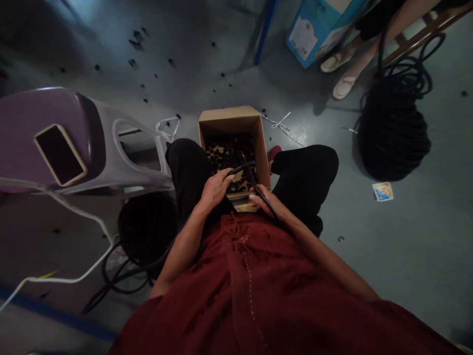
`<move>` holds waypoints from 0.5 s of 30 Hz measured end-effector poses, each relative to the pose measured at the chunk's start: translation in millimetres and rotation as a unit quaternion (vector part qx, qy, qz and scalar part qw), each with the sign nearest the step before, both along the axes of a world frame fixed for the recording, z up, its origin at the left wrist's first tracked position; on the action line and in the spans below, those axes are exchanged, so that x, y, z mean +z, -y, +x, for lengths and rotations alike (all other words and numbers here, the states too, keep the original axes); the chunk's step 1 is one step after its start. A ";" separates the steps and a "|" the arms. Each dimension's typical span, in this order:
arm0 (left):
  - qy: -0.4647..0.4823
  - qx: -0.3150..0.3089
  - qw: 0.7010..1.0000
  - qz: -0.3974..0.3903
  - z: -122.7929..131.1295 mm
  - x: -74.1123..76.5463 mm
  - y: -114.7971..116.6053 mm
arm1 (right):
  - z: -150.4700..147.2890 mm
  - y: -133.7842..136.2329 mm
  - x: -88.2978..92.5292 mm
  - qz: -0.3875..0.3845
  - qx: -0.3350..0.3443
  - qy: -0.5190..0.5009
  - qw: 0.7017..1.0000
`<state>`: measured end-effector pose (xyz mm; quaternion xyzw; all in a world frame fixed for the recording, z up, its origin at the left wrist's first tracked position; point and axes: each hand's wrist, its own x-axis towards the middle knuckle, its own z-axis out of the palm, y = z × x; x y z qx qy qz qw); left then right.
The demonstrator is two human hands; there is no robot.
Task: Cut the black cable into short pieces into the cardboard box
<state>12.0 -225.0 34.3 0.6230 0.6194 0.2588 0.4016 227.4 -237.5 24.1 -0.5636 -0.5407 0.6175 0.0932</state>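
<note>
My left hand [217,188] grips a black rubber strip [242,168] between thumb and fingers, its end pointing right above the box. In my right hand [266,199], closed, is a long thin black length [263,196] that looks like the same kind of strip. It runs from over the box back along my right wrist and crosses the first piece. Whether the two are joined I cannot tell. Below both hands, between my knees, stands an open cardboard box [229,115]. Many small black cut pieces [233,148] lie on its bottom.
A purple-topped stool [33,116] with a phone [60,155] stands left. Coiled black strip lies by my left leg [146,229] and in a large bundle [393,130] at right. A blue carton [321,29] and another person's feet [343,86] are ahead. Black bits litter the floor.
</note>
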 end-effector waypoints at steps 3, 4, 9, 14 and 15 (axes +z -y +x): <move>-0.017 -0.014 1.000 -0.018 0.4 3.0 -0.5 | 0.3 0.2 -7.0 -0.004 -0.009 -0.015 1.000; -0.019 -0.021 0.999 -0.022 0.4 3.7 -0.6 | 0.6 0.3 -9.3 -0.005 -0.014 -0.022 1.000; -0.016 -0.044 0.999 -0.020 -0.3 3.2 -0.9 | 0.6 0.5 -11.6 -0.005 -0.033 -0.048 0.998; -0.019 -0.050 0.998 -0.019 -0.4 -0.3 -0.8 | 0.0 0.8 -10.8 -0.024 -0.046 -0.057 0.997; -0.022 -0.052 0.998 -0.021 -0.3 -0.9 -1.0 | -0.1 1.1 -11.6 -0.028 -0.052 -0.063 0.996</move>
